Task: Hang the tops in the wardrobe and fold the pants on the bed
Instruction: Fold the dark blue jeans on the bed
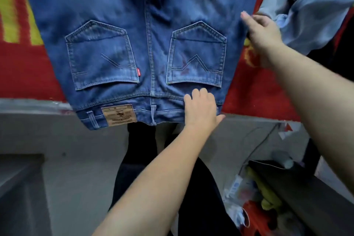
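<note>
Left hand [201,107]: fingers curled on the waistband of the jeans [118,25], which lie back side up on the bed [24,74]. Right hand [262,32] at the side seam; grip unclear. Denim judged heavy, limp, non-slip: hold by waistband and seams. Waistband overhangs the bed edge; pale blue garment [314,5] crowds the right; more room to the left.

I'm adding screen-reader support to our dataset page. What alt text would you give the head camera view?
A pair of blue denim jeans lies back-pockets-up on a red and yellow blanket, waistband nearest the camera. The left hand grips them by the waistband with curled fingers; the right hand touches the jeans' side edge, beside crumpled light blue clothing.
</note>
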